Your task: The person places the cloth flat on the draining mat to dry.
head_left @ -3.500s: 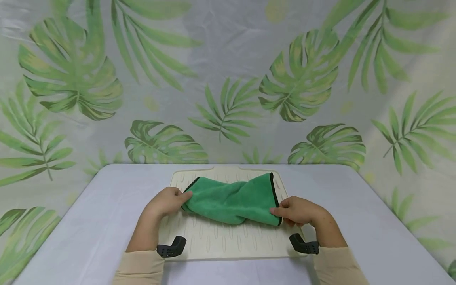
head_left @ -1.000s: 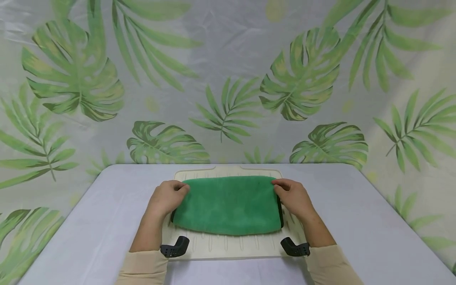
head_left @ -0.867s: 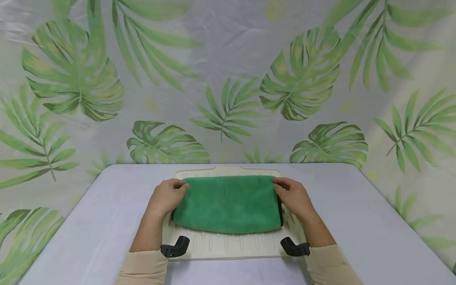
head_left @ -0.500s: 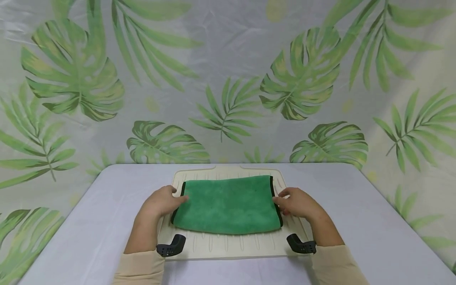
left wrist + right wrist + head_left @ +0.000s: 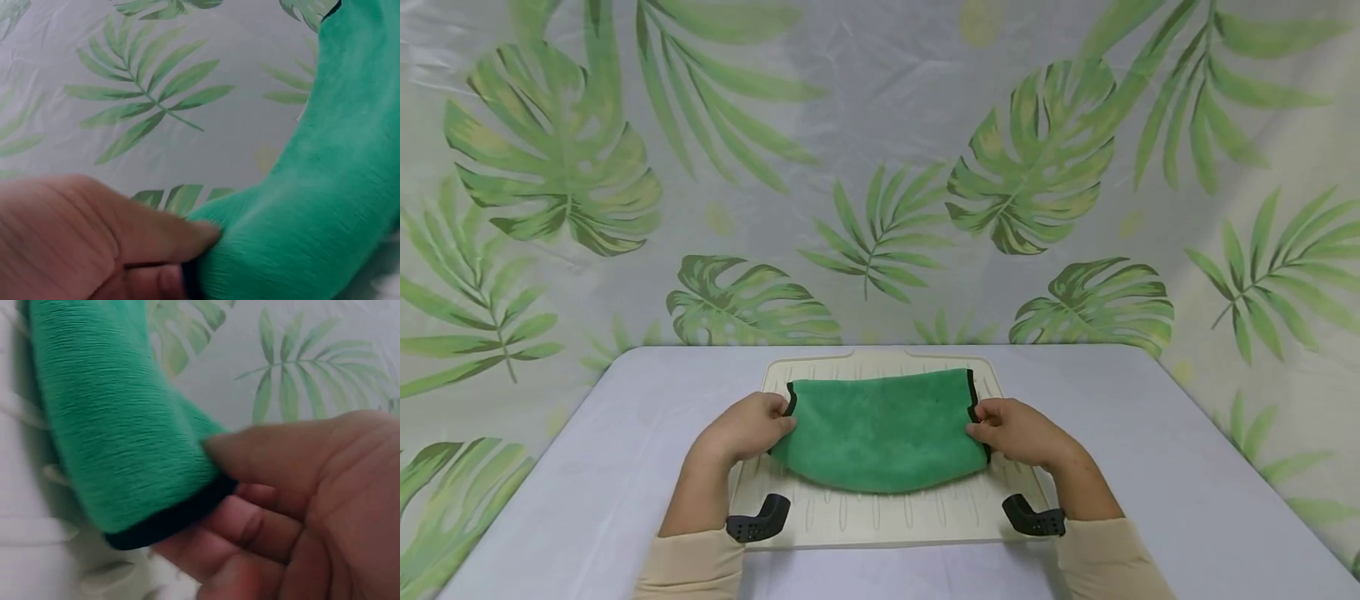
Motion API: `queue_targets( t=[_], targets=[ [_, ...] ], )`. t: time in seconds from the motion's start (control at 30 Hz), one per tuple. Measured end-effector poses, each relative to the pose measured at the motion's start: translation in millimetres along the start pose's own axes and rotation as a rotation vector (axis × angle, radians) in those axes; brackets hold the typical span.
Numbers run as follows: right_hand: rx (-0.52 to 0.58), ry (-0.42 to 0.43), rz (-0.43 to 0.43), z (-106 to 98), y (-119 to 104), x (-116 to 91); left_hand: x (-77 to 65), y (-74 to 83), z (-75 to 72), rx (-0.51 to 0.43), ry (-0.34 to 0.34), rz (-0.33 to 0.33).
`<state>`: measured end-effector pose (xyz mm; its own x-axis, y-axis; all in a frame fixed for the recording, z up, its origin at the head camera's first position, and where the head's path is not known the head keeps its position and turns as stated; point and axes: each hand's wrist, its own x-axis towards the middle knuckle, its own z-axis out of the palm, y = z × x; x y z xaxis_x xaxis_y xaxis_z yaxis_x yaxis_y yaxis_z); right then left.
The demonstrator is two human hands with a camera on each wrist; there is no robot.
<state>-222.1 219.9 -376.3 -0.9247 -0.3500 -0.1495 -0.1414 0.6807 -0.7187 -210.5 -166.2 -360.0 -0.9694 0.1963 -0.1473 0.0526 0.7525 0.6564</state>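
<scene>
A green cloth [image 5: 880,429] with dark edging, folded into a wide band, hangs between both hands over a cream ribbed board [image 5: 857,529]. My left hand [image 5: 751,429] pinches its left end, thumb on top and fingers beneath. At the opposite end my right hand [image 5: 1018,429] pinches the dark edge the same way. In the left wrist view the cloth [image 5: 300,225] bends away from the left thumb. The right wrist view has the cloth's dark-bordered end [image 5: 169,515] between thumb and curled fingers. Its middle sags toward the near side.
The board lies on a white-covered table [image 5: 625,433]. Behind the table hangs a leaf-print curtain [image 5: 880,167]. Each wrist carries a black camera mount, the left mount [image 5: 760,518] and the right mount [image 5: 1033,517] both over the board's near part.
The cloth went from bunched to a smooth folded band. Both hands moved from its far corners to mid-ends, then gripped there; the ends now lift and the near edge bows.
</scene>
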Motion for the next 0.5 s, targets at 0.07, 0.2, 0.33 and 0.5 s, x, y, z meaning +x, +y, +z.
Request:
queue_targets(
  t=[0.07, 0.2, 0.33, 0.5],
  targets=[
    [0.006, 0.034, 0.012, 0.3, 1.8, 0.9, 0.6, 0.0, -0.7, -0.003, 0.033, -0.043],
    [0.008, 0.111, 0.039, 0.4, 7.2, 3.4, 0.8, -0.9, -2.2, -0.013, 0.062, -0.136],
    [-0.015, 0.194, 0.062, 2.3, 11.3, 8.7, 1.4, -0.8, -1.2, -0.024, 0.085, -0.153],
    [-0.076, 0.213, 0.085, 1.3, 12.2, 7.6, -3.1, -0.7, -2.8, -0.015, 0.03, -0.163]
  ],
)
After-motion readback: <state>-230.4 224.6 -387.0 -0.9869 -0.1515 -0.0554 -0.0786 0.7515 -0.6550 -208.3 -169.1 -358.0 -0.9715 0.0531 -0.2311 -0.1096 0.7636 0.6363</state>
